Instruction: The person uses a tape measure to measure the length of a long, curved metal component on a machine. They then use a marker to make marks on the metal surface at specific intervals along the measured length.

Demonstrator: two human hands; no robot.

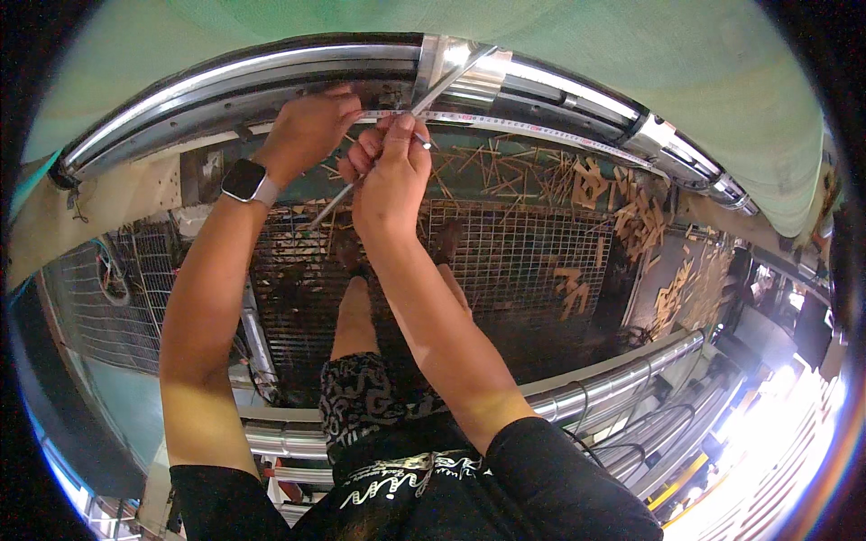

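Note:
A white measuring tape (pixel 532 129) with dark and red marks stretches along the front of a shiny metal rail. My left hand (pixel 311 126), with a square-faced watch on its wrist, is closed at the tape's left end, fingertips pinching it. My right hand (pixel 391 171) is closed around a thin grey rod (pixel 456 76). That rod slants from below the fist up and right across the rail. A small pale tip pokes out beside my right thumb; I cannot tell what it belongs to. My right fingers are right by the tape.
The long metal rail (pixel 244 83) curves beneath green fabric (pixel 577 27), with a bright block (pixel 460 68) on it. Thin sticks and brown scraps (pixel 639 216) lie below. My feet are on a metal grating (pixel 514 252). Shiny rollers (pixel 622 379) run close by my body.

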